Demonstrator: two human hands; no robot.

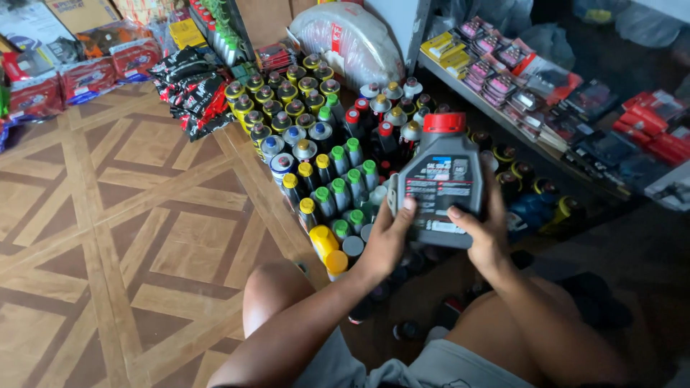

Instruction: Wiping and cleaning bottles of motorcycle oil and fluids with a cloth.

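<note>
A grey oil bottle (440,179) with a red cap is held upright in front of me, its label side facing the camera. My left hand (388,241) grips its lower left edge with the thumb on the label. My right hand (483,233) cups its lower right side, thumb resting on the label too. Below and behind the bottle, several more oil bottles (323,151) with green, yellow, red and blue caps stand packed together on the floor.
My bare knees (277,287) are in the foreground. Black and red packets (192,90) lie at the back left on the patterned wood floor (129,215). A low shelf (532,93) of small packaged parts runs along the right. A white wrapped bundle (348,36) leans at the back.
</note>
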